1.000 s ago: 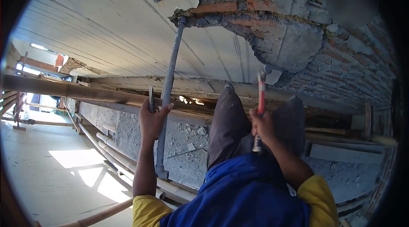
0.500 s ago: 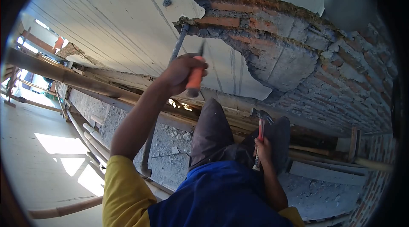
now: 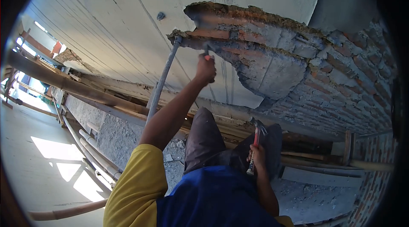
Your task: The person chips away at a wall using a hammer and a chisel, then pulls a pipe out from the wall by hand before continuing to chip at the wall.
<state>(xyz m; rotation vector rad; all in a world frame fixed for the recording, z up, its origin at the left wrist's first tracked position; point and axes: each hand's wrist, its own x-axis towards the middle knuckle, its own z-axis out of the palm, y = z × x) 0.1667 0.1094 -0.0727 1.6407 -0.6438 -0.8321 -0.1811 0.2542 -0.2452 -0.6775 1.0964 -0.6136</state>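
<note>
Clenched tight just right of the grey prop pole (image 3: 164,78), the left hand (image 3: 205,68) wraps an orange-handled chisel (image 3: 207,56) and holds its tip up against the broken plaster edge (image 3: 255,35) (right where the render gives way to brick). Looks to me like the set-the-chisel step: point placed, no blow landing. Further right and lower, the right hand (image 3: 257,156) grips a red-handled hammer (image 3: 254,142) by the lap, head up, well apart from the chisel. Next move, I reckon, calls for bringing that hammer up square onto the chisel butt while keeping the tip seated, knuckles clear. Bare brick wall (image 3: 349,90) runs off to the right.
</note>
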